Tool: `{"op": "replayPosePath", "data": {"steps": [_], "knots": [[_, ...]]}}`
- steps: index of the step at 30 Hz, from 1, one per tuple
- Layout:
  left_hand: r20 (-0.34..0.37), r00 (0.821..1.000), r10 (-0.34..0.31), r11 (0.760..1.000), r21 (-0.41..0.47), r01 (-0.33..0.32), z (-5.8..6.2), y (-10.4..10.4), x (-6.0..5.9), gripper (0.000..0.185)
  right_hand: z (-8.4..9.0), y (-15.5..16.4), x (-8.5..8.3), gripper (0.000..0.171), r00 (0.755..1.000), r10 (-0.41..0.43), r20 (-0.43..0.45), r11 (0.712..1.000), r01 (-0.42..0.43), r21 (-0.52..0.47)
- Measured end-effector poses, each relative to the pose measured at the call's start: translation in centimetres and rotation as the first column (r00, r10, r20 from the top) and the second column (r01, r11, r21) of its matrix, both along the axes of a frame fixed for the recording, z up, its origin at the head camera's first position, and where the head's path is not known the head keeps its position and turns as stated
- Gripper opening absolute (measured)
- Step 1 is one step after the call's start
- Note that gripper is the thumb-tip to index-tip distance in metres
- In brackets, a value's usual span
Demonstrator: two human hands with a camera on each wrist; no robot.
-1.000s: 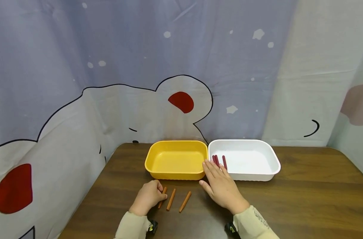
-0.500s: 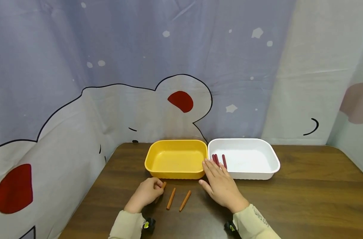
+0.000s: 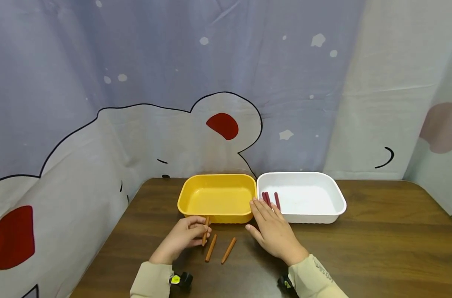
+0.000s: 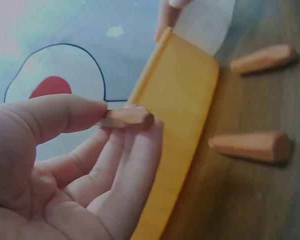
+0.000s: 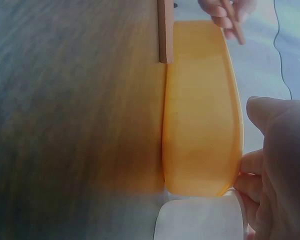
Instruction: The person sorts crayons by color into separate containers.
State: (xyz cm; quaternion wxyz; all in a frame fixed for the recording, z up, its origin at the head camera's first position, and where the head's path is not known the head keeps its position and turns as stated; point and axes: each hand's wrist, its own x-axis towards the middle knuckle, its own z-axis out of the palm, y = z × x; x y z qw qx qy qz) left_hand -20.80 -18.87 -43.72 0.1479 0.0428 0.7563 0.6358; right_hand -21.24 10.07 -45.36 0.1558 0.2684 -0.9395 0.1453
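Observation:
My left hand (image 3: 180, 239) pinches an orange-brown crayon-like stick (image 4: 131, 118) between thumb and fingers, held up just in front of the yellow tray (image 3: 218, 218). Two more such sticks lie on the table to its right, a nearer-left one (image 3: 211, 248) and another (image 3: 228, 250). Flat and with its fingers straight, my right hand (image 3: 273, 236) rests over the adjoining rims of the yellow tray and the white tray (image 3: 313, 219). Inside the white tray, several dark red sticks (image 3: 277, 200) lie at the left end, partly hidden by the right fingers.
The two trays stand side by side at the back of the brown wooden table (image 3: 378, 240). A patterned curtain (image 3: 292, 82) hangs close behind them. Nothing shows inside the yellow tray.
The left hand has lifted its stick from the table and tilted it more upright, close to the yellow tray's front. My right hand stays in place.

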Motion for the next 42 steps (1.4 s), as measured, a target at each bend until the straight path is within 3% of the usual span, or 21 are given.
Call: {"op": "replayPosePath", "data": {"steps": [4, 9, 17, 23, 28, 37, 42], "knots": [[-0.022, 1.000, -0.014, 0.998, 0.060, 0.016, 0.7, 0.3, -0.3, 0.040, 0.0, 0.0, 0.0, 0.065, 1.000, -0.002, -0.007, 1.000, 0.002, 0.001], [-0.062, 0.998, -0.030, 0.999, 0.044, 0.033, 2.1, 0.9, -1.0, 0.041, -0.1, -0.1, 0.0, 0.065, 1.000, 0.000, 0.009, 1.000, 0.000, 0.009], [-0.107, 0.994, -0.023, 1.000, -0.013, 0.021, 3.8, 3.3, -3.9, 0.037, 0.0, 0.2, 0.0, 0.066, 1.000, -0.010, 0.023, 1.000, 0.010, 0.004], [-0.086, 0.996, 0.008, 0.999, -0.040, -0.012, 3.3, 4.6, -7.0, 0.033, 0.1, 0.3, 0.0, 0.065, 1.000, -0.010, 0.029, 1.000, 0.010, 0.014], [-0.077, 0.997, -0.002, 0.994, -0.106, -0.006, 2.6, 5.3, -8.6, 0.031, 0.2, 0.0, 0.2, 0.066, 0.999, -0.007, 0.035, 1.000, 0.006, 0.020], [-0.089, 0.996, -0.031, 0.969, -0.245, 0.008, 1.6, 6.8, -10.2, 0.030, 0.1, -0.1, 0.2, 0.067, 0.999, -0.011, 0.035, 0.999, 0.010, 0.032], [-0.123, 0.992, 0.007, 0.958, -0.284, -0.042, 1.6, 7.1, -10.2, 0.030, 0.0, 0.1, 0.0, 0.068, 1.000, -0.012, 0.020, 1.000, 0.011, 0.025]]}}
